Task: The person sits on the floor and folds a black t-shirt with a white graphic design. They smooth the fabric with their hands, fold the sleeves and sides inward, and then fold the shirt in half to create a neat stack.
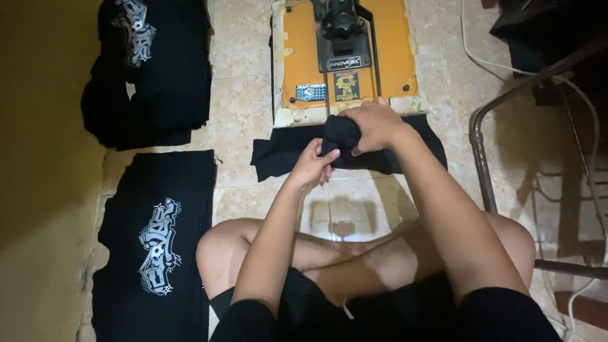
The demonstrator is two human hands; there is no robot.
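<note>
Gripping a bunched fold of the black cotton garment, the right hand closes over the top of the wad at centre frame, knuckles up, wrist bent downward. The left hand pinches the same cloth from below, just left of the wad, thumb toward the fabric, forearm rising from the lower middle of the frame. Judgement: keeping both grips close together and drawing the cloth evenly should stop it twisting as it is handled. The garment's flat part spreads on the beige tiled floor, touching the front edge of the orange flat heat press at top centre. Well apart, a printed black shirt lies lower left; a stack of black shirts sits upper left.
</note>
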